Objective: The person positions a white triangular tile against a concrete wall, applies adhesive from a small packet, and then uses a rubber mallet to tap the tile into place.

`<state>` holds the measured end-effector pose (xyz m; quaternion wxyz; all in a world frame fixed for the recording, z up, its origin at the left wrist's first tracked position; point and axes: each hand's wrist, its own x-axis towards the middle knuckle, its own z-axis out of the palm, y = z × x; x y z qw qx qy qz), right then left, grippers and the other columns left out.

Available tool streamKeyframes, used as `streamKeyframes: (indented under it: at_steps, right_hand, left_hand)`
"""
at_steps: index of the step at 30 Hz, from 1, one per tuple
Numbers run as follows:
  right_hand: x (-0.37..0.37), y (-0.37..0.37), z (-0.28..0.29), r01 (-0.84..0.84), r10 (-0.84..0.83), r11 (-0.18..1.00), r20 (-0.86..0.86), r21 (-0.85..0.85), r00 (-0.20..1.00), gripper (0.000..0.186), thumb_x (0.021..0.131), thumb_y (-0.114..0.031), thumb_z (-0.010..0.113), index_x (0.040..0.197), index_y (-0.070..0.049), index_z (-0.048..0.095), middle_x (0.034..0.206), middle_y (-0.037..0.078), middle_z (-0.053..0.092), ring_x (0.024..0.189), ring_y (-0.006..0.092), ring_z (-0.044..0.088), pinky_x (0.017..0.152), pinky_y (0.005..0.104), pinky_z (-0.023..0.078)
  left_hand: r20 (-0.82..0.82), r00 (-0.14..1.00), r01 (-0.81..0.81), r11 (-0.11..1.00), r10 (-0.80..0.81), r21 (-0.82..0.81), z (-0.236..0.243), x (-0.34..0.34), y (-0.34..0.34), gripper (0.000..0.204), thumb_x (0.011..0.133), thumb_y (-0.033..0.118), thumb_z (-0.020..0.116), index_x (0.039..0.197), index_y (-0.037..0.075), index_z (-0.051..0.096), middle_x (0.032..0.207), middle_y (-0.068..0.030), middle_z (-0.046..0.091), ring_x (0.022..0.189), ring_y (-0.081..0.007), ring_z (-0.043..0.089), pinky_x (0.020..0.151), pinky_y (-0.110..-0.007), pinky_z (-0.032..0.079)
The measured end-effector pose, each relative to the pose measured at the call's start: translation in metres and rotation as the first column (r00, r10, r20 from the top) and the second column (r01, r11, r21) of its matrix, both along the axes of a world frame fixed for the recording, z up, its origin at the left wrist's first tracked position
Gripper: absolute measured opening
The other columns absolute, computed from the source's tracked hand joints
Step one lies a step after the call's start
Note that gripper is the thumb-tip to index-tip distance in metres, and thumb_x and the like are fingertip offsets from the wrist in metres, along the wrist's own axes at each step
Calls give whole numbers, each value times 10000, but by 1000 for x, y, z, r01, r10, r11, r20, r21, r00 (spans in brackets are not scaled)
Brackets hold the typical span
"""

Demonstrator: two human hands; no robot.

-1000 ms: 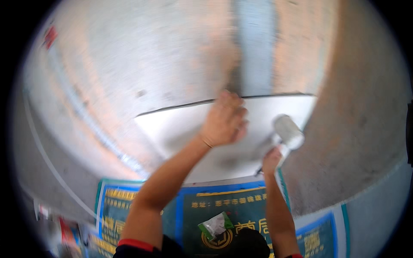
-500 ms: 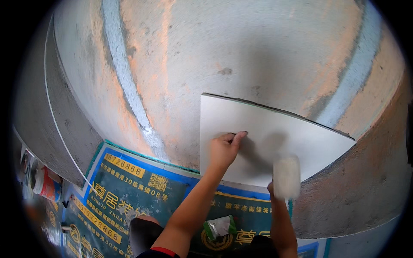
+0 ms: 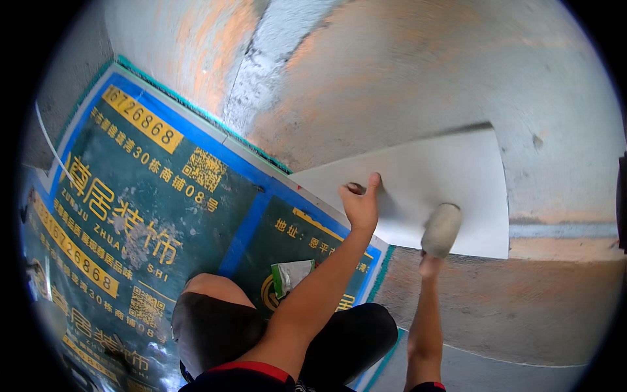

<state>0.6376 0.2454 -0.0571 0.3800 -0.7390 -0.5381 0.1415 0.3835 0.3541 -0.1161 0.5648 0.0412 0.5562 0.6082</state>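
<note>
A large white tile or panel [image 3: 450, 170] stands against the rough wall above the floor edge. My left hand [image 3: 359, 199] is at its left half, fingers curled and thumb raised; whether anything lies in the curl is hidden. Gripped in my right hand [image 3: 430, 264] is a pale-headed mallet [image 3: 441, 225], its head over the panel's lower middle and covering much of the handle. Whether the head touches the panel I cannot tell.
Rough plastered wall [image 3: 339, 78] with pale vertical strips surrounds the panel. Green printed protective sheeting [image 3: 235, 209] with blue tape covers the floor, carrying a green-and-white packet [image 3: 291, 277]. My bent knees are low in view. A white line [image 3: 46, 130] runs at far left.
The view has swung left and down, showing more floor sheeting. My left hand has dropped from the panel's top edge to its face; the mallet head has shifted over the panel.
</note>
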Motion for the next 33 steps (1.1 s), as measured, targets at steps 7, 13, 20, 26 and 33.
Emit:
streamKeyframes:
  at_steps: [7, 13, 20, 26, 33]
  right_hand:
    - [-59, 6, 111, 261, 668, 543, 600, -798, 440, 490, 894, -561, 679, 797, -81, 673, 627, 148, 627, 568, 305, 617, 541, 428, 485]
    - [-117, 28, 99, 411, 962, 35, 142, -911, 234, 374, 880, -517, 687, 852, -146, 728, 782, 80, 716, 752, 301, 702, 697, 465, 520]
    - [-160, 72, 63, 503, 865, 119, 339, -856, 371, 376, 870, -508, 691, 858, -139, 759, 842, 130, 739, 832, 340, 714, 736, 500, 530]
    - [-147, 69, 29, 465, 819, -31, 244, -885, 519, 413, 884, -549, 639, 893, -159, 772, 923, 135, 745, 927, 351, 711, 775, 502, 538]
    - [-149, 85, 9, 407, 884, 112, 278, -906, 376, 508, 831, -644, 639, 856, -155, 773, 840, 117, 740, 796, 339, 720, 701, 500, 544]
  left_hand:
    - [273, 961, 24, 998, -39, 58, -13, 13, 0, 1147, 771, 410, 873, 1460, -172, 164, 1494, -312, 340, 1399, -373, 346, 1181, -391, 254]
    - [333, 918, 209, 976, -216, 59, -10, 3, -4, 1381, 737, 493, 856, 1506, -174, -77, 1610, -360, 34, 1530, -407, 75, 1253, -400, 93]
    - [293, 898, 328, 944, -327, 49, -10, -8, -2, 1450, 692, 545, 860, 1495, -183, -103, 1606, -378, -33, 1530, -439, 3, 1259, -436, 48]
    - [287, 910, 295, 953, -300, 61, -13, -10, -1, 1465, 659, 548, 876, 1490, -199, -71, 1597, -396, -22, 1529, -445, 4, 1257, -442, 62]
    - [305, 910, 281, 959, -279, 41, -11, -7, -2, 1453, 653, 519, 892, 1495, -195, -52, 1602, -388, -7, 1531, -439, 17, 1258, -431, 72]
